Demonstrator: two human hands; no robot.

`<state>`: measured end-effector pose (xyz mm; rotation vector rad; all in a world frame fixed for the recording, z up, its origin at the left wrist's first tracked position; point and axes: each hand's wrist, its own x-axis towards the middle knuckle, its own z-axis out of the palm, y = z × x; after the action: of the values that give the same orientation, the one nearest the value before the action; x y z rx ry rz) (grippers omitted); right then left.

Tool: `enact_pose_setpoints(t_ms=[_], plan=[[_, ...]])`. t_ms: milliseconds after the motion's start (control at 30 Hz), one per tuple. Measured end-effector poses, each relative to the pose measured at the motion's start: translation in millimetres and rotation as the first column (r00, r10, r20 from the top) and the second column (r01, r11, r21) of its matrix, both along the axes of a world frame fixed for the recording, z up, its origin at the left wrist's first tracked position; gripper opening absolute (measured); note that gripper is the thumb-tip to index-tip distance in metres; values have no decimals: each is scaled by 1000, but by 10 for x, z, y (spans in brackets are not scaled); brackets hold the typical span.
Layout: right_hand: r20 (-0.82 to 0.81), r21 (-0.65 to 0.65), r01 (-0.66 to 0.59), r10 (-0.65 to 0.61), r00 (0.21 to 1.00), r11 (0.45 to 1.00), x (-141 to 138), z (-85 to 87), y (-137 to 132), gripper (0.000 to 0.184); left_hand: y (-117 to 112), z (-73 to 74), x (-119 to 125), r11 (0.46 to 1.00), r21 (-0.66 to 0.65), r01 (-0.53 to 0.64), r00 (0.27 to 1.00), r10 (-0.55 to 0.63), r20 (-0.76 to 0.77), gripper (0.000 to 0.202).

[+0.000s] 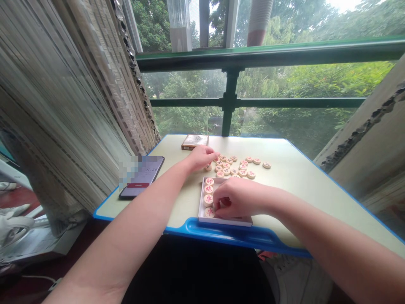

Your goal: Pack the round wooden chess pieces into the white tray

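Note:
Loose Chinese chess pieces point(226, 171), round and pale with red or dark characters, lie in a cluster on the table. My left hand point(202, 156) reaches to the cluster's left edge, thumb and fingers closed on a chess piece, only partly seen. In front of me sits a shallow white open box point(201, 207). A column of red-marked chess pieces point(208, 189) stands along its left side. My right hand point(236, 196) is inside the box with curled fingers, their tips beside the lower pieces of that column. What they hold, if anything, is hidden, and the hand covers much of the box.
The pale folding table point(303, 194) has a blue rim with a front groove point(234, 236). A phone point(142, 177) lies at the left edge, and a small printed box point(194, 142) at the back. Curtains hang on both sides; a green railing point(230, 101) stands behind.

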<state>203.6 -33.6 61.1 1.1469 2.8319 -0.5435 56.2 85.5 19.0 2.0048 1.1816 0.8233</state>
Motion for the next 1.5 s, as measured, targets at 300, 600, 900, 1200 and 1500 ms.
enact_pose_setpoints(t_ms=[300,600,900,1200,1500], plan=[[15,37,1,-2,1000,999,-3,-11,18,16,31,-36,-11,1000,30,3,999,-2,-35,39],[2,94,11,-12,1000,995,-1,-37,34,19,21,-28,-2,1000,26,-16,999,18,-46,38],[3,139,11,-11,1000,990,0,-63,56,16,13,-25,-5,999,30,-18,998,19,-64,38],[-27,148,9,-5,1000,989,14,-55,53,17,-9,-9,-2,999,34,-22,997,24,-67,40],[-63,323,287,-282,957,902,103,-49,212,19,3,-12,-1,999,40,-8,998,11,-63,38]])
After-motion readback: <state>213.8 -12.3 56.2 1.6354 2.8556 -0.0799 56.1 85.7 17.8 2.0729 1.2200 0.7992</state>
